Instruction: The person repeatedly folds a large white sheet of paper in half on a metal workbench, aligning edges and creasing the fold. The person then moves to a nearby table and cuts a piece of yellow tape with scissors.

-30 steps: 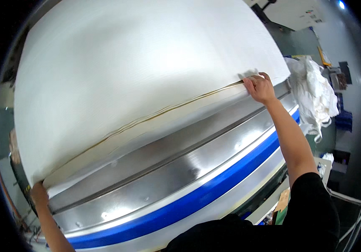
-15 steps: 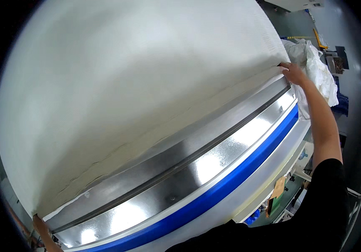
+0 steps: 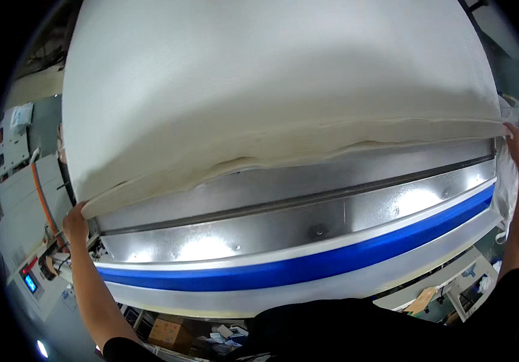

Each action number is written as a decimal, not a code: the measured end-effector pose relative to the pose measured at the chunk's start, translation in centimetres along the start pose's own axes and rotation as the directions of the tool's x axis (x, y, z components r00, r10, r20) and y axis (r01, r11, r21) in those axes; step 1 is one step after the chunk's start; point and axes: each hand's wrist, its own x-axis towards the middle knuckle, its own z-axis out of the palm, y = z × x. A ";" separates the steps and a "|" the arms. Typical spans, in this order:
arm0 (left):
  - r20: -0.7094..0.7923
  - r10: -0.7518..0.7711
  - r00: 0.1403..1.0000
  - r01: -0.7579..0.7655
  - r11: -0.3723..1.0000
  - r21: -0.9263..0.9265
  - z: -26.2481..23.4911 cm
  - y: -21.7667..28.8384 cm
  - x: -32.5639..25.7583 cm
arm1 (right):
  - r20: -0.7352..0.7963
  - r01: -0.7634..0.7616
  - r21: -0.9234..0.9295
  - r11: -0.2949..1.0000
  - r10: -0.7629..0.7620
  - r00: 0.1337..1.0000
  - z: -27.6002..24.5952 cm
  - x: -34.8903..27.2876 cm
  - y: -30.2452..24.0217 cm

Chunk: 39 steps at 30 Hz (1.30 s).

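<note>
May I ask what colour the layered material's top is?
The layered material is white; see the head view.

Indoor work area, grey-green flr (image 3: pixel 45 130), bright light (image 3: pixel 42 348) low L.
L: white cabinet (image 3: pixel 47 300) w/ lit blue screen (image 3: pixel 30 282), orange hose (image 3: pixel 43 196) nearby. Ctr: metal-topped table (image 3: pixel 283 222) w/ blue strip (image 3: pixel 332 258) along near side. Btm: cardboard box (image 3: pixel 167 335) by small clutter (image 3: pixel 228 335). Lower R: white stand (image 3: pixel 435 279) w/ tan piece (image 3: pixel 421 300).

**Head-worn fisheye faces down**

From the person's head, the left of two side-by-side cameras looks down and forward, near enough that white sheets (image 3: pixel 283 72) span most of its width; the torso (image 3: pixel 344 329) shows below.
</note>
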 end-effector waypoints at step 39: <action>0.599 -0.354 0.718 0.135 0.915 0.379 9.8 -0.3 -17.4 | 0.345 0.542 -0.100 0.834 -0.482 0.805 14.9 -22.4 9.4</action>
